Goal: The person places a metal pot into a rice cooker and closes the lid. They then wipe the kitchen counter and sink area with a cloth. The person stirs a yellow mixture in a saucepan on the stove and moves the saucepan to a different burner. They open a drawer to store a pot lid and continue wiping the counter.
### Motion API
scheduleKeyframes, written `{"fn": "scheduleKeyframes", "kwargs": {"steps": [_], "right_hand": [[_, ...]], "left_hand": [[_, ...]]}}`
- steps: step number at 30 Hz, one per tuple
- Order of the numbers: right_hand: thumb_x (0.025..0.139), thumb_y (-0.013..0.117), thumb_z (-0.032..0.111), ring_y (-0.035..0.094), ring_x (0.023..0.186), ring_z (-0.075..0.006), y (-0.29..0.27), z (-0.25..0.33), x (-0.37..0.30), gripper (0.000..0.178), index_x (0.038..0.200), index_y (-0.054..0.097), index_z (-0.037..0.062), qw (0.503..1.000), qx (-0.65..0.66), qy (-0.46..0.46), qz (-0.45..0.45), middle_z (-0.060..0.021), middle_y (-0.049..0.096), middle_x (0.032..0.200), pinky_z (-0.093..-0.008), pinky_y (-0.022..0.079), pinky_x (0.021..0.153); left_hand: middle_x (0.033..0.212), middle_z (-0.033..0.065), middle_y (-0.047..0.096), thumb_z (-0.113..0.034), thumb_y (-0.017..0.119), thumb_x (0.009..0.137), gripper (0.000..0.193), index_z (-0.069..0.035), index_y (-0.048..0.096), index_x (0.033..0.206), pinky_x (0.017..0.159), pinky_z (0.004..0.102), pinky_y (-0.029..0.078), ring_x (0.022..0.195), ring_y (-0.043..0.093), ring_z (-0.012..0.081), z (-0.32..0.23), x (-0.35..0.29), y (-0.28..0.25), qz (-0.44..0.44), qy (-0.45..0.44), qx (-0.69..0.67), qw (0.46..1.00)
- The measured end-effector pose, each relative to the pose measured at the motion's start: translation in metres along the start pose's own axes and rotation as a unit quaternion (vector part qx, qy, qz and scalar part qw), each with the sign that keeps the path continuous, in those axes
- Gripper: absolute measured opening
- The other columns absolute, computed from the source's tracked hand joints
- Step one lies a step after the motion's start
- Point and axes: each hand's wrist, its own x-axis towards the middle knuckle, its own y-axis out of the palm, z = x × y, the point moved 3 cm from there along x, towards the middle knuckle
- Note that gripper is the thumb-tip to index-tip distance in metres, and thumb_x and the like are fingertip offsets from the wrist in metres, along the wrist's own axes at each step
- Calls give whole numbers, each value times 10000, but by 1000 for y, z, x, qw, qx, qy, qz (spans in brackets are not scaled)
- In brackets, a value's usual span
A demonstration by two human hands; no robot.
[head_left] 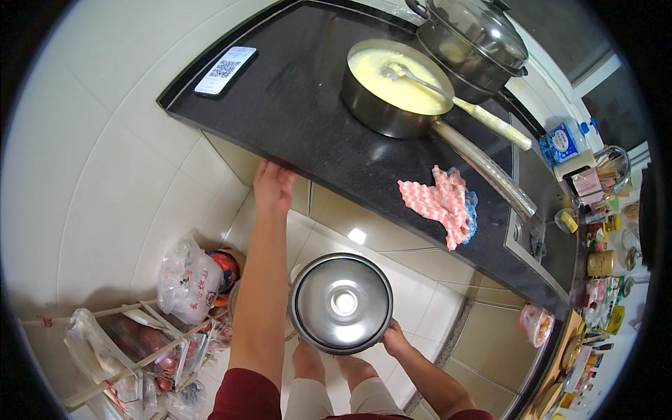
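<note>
Fingers of the left hand [274, 187]: palm up, loosely bent, slightly apart, tips at the front edge of the counter [294, 91]. Tips partly lost at the edge; cannot tell whether they have hold of it. Right hand [396, 339]: fingers bent in round the near right side of the lidded pot [322, 304], gripping it. Pot lies just left of these fingers, off the counter, above the floor [423, 311], lid upward. Beyond the left fingers and to their left, phone [225, 71] on the counter, screen lit. Beyond and to their right, pan [381, 113] of pale yellow liquid, spatula [490, 120] resting in it, handle over the rim. Cloth [444, 203], pink and white, crumpled between pan and counter edge, well beyond the right fingers.
</note>
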Motion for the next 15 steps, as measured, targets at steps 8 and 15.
{"fn": "scheduleKeyframes", "kwargs": {"steps": [8,15], "right_hand": [[795,549,35,520,538,-124,11,6,-6,224,1019,551,42,1000,23,3,-10,-18,584,724,-259,413,469],[801,539,42,550,535,-145,12,8,-13,182,981,561,26,999,16,-2,-29,-42,599,706,-287,458,473]], "left_hand": [[1053,55,633,-129,553,905,206,-41,558,1091,876,298,501,987,602,182,1,10,10,-47,40,36,997],[820,22,596,-108,598,876,108,-54,572,966,630,254,469,713,571,116,-35,-29,-19,-115,28,174,978]]}}
